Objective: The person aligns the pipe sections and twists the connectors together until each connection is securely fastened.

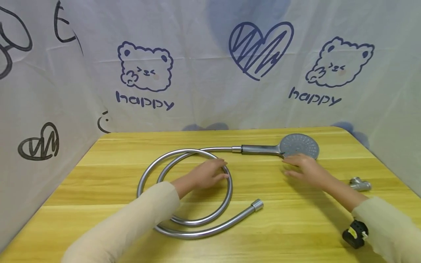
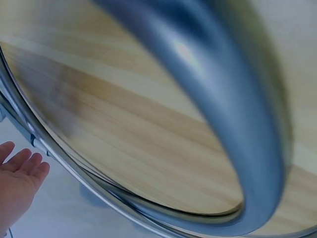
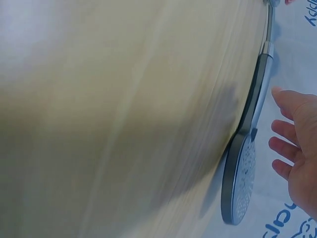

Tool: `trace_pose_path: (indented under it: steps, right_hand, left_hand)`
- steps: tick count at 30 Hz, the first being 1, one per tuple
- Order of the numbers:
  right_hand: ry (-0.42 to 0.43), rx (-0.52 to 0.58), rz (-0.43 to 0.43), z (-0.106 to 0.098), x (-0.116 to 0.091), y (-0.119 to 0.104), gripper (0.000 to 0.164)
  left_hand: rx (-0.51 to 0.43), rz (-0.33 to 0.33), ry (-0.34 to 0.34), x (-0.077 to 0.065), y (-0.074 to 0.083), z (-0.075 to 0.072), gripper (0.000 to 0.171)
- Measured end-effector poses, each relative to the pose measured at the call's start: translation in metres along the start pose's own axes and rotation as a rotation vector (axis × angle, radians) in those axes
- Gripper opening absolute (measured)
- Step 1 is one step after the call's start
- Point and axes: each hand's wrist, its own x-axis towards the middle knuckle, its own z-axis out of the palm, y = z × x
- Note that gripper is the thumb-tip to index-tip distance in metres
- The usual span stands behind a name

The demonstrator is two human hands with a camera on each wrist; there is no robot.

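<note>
A grey hand shower (image 1: 299,144) lies face up at the back right of the table, joined by its handle to a silver shower hose (image 1: 227,199) that is coiled in loops. My left hand (image 1: 208,174) hovers over the coil with loosely spread fingers and holds nothing. In the left wrist view, that hand (image 2: 20,186) has its fingers extended beside the hose (image 2: 257,134). My right hand (image 1: 304,167) is near the shower's round face, overlapping its lower edge. The right wrist view shows relaxed, slightly bent fingers (image 3: 285,148) apart from the shower head (image 3: 240,183).
The hose's free end has a metal nut (image 1: 257,205) and points right at the table's middle. A small chrome tee fitting (image 1: 361,184) lies at the right, beside my right forearm. White cloth (image 1: 204,73) with drawings hangs behind the wooden table (image 1: 296,226).
</note>
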Motion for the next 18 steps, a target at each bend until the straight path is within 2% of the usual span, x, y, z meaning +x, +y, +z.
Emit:
trace_pose_path:
  steps: [10, 13, 18]
  right_hand:
    - [0.006, 0.022, 0.042, -0.01, -0.02, 0.008, 0.039]
    - [0.025, 0.011, 0.041, -0.011, -0.025, 0.01, 0.039]
    - [0.081, -0.009, 0.014, -0.014, -0.034, 0.014, 0.04]
  left_hand:
    - [-0.041, 0.118, 0.005, -0.023, 0.014, 0.008, 0.047]
    - [-0.052, 0.11, -0.023, -0.031, 0.02, 0.011, 0.05]
    - [-0.062, 0.053, -0.082, -0.044, 0.028, 0.016, 0.059]
